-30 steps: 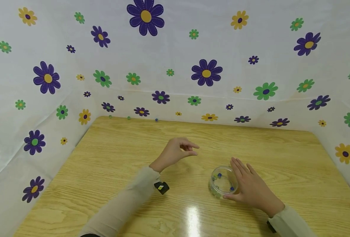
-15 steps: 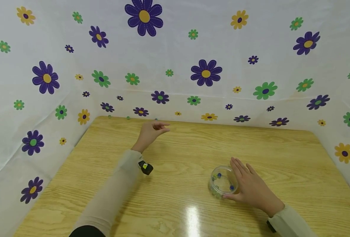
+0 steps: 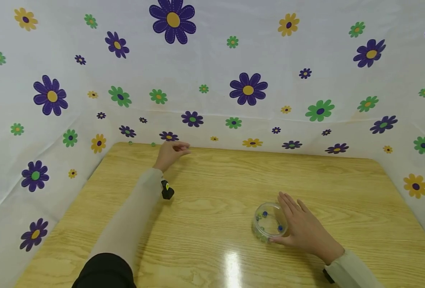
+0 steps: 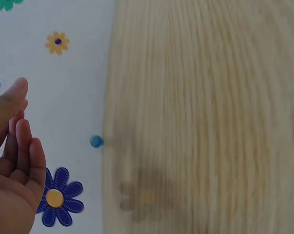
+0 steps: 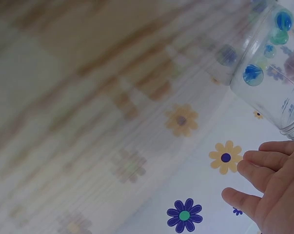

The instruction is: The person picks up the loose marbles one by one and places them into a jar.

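Observation:
My left hand (image 3: pixel 170 154) reaches low over the far edge of the table, its fingers curved with a gap to the thumb and nothing visible between them. A blue marble (image 4: pixel 96 141) lies by that edge in the left wrist view, apart from the fingers; the hand hides it in the head view. My right hand (image 3: pixel 304 230) holds the right side of a clear round jar (image 3: pixel 256 230), thumb at the near side and fingers along the far side. Blue and green marbles (image 5: pixel 253 74) lie inside the jar.
Two green marbles (image 3: pixel 153 144) sit along the back edge of the wooden table (image 3: pixel 212 188), left of my left hand. A white cloth (image 3: pixel 198 56) with printed flowers stands behind the table and along its sides.
My left hand has moved away from beside the jar, left and back to the far table edge, covering the blue marble there. The right hand and jar have stayed in place.

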Action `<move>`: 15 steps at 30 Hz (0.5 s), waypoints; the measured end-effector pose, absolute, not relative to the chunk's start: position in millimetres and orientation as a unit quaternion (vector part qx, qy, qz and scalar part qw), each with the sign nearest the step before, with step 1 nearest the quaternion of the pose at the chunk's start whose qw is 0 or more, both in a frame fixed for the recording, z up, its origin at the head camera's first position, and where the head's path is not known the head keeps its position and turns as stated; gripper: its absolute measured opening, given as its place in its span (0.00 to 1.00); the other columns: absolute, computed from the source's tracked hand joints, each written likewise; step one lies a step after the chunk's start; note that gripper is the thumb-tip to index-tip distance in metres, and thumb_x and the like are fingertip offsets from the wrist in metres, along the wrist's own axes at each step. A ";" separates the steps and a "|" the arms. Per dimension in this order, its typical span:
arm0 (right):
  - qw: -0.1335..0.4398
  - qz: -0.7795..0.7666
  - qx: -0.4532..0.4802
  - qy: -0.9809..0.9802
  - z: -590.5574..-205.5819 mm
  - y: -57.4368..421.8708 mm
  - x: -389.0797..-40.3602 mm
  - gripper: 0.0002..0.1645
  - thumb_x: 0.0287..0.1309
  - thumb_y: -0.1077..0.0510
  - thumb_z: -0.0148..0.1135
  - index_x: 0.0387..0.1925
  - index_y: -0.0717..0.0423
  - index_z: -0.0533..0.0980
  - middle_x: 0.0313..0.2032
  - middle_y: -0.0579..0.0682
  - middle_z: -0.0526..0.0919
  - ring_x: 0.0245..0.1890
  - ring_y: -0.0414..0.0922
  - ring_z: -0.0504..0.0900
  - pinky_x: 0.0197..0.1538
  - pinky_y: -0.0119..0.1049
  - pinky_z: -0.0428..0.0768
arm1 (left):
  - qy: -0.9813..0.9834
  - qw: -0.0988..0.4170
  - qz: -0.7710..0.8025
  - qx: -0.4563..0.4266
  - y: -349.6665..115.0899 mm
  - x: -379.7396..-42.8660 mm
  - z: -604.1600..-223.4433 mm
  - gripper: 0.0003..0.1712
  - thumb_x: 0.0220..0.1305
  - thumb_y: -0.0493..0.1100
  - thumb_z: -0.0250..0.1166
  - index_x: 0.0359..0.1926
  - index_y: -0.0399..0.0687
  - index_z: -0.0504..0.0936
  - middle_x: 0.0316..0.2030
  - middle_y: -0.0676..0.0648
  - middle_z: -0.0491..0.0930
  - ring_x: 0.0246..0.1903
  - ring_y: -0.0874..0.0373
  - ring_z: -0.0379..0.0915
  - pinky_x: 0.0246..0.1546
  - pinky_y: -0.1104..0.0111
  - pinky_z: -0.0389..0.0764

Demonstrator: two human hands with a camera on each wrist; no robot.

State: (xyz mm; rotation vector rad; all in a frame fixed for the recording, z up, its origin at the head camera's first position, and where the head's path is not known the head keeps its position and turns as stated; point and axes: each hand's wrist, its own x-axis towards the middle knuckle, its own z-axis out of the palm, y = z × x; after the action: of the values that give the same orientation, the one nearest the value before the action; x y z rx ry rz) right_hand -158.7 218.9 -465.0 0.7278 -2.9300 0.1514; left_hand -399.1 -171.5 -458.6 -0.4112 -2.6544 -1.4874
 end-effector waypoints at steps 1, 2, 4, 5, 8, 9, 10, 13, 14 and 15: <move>0.059 0.051 0.241 -0.967 -464.6 219.0 -158.7 0.67 0.42 0.24 0.60 0.67 0.71 0.56 0.68 0.66 0.58 0.68 0.59 0.59 0.64 0.59 0.63 | -0.865 0.032 -0.483 -0.130 -172.7 -402.4 -460.3 0.17 0.55 0.40 0.69 0.46 0.37 0.83 0.36 0.38 0.83 0.35 0.47 0.78 0.31 0.78 0.75; 0.058 0.051 0.241 -0.968 -464.3 219.1 -158.6 0.67 0.42 0.24 0.60 0.67 0.71 0.56 0.68 0.66 0.58 0.68 0.59 0.59 0.64 0.59 0.63 | -0.868 0.028 -0.480 -0.126 -173.7 -406.1 -462.1 0.17 0.55 0.40 0.69 0.46 0.37 0.83 0.36 0.38 0.84 0.35 0.48 0.78 0.31 0.77 0.75; 0.060 0.051 0.241 -0.967 -464.2 219.6 -158.7 0.67 0.42 0.23 0.60 0.67 0.71 0.56 0.68 0.66 0.58 0.68 0.59 0.60 0.64 0.59 0.63 | -0.871 0.025 -0.476 -0.121 -175.9 -414.1 -467.0 0.17 0.55 0.41 0.70 0.45 0.38 0.84 0.36 0.38 0.84 0.34 0.50 0.78 0.32 0.77 0.75; 0.060 0.052 0.241 -0.967 -464.4 219.9 -158.7 0.67 0.43 0.23 0.59 0.67 0.71 0.56 0.68 0.66 0.58 0.68 0.59 0.60 0.64 0.59 0.63 | -0.872 0.022 -0.474 -0.117 -176.4 -417.2 -468.5 0.17 0.55 0.40 0.70 0.45 0.38 0.84 0.36 0.37 0.83 0.35 0.49 0.77 0.33 0.75 0.75; 0.061 0.053 0.241 -0.967 -465.3 220.6 -158.8 0.67 0.43 0.23 0.58 0.67 0.71 0.56 0.68 0.66 0.58 0.68 0.60 0.60 0.64 0.58 0.63 | -0.879 0.017 -0.465 -0.103 -176.9 -426.4 -472.4 0.16 0.55 0.40 0.70 0.45 0.38 0.84 0.36 0.37 0.83 0.34 0.50 0.77 0.35 0.73 0.75; 0.061 0.054 0.241 -0.967 -465.9 220.7 -158.7 0.67 0.43 0.22 0.58 0.67 0.71 0.56 0.68 0.66 0.58 0.68 0.60 0.60 0.65 0.58 0.63 | -0.881 0.015 -0.463 -0.097 -176.9 -428.8 -473.4 0.16 0.55 0.40 0.70 0.45 0.39 0.84 0.36 0.37 0.83 0.34 0.51 0.76 0.35 0.72 0.75; 0.062 0.054 0.241 -0.967 -466.4 220.9 -159.0 0.67 0.43 0.22 0.58 0.67 0.71 0.56 0.68 0.66 0.58 0.68 0.60 0.60 0.65 0.58 0.63 | -0.882 0.012 -0.462 -0.090 -176.3 -430.5 -473.1 0.16 0.55 0.40 0.70 0.45 0.39 0.84 0.36 0.38 0.83 0.34 0.51 0.76 0.36 0.71 0.74; 0.062 0.053 0.239 -0.968 -468.2 221.4 -159.2 0.67 0.44 0.21 0.56 0.67 0.70 0.55 0.69 0.65 0.57 0.68 0.60 0.60 0.65 0.58 0.62 | -0.889 0.008 -0.451 -0.080 -175.9 -435.7 -474.3 0.16 0.55 0.40 0.69 0.45 0.39 0.84 0.35 0.40 0.82 0.34 0.54 0.75 0.37 0.71 0.74; 0.061 0.052 0.238 -0.968 -469.0 221.6 -159.3 0.67 0.44 0.21 0.55 0.67 0.70 0.55 0.69 0.65 0.57 0.68 0.59 0.59 0.66 0.57 0.62 | -0.890 0.006 -0.449 -0.078 -175.9 -437.3 -475.3 0.16 0.55 0.40 0.69 0.45 0.39 0.84 0.35 0.40 0.82 0.34 0.53 0.75 0.37 0.71 0.74; 0.060 0.053 0.238 -0.968 -469.7 221.7 -159.2 0.67 0.44 0.21 0.55 0.68 0.70 0.55 0.69 0.65 0.57 0.68 0.59 0.59 0.66 0.57 0.62 | -0.892 0.006 -0.446 -0.074 -175.8 -438.5 -476.3 0.16 0.55 0.40 0.69 0.46 0.40 0.84 0.35 0.40 0.82 0.34 0.53 0.75 0.37 0.71 0.74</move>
State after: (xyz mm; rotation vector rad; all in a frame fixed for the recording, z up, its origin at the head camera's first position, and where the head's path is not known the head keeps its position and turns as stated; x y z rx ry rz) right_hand -159.2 221.7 -469.7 0.7192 -2.9300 0.1612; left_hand -438.5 -175.8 -476.3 -0.2330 -2.7918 -1.3956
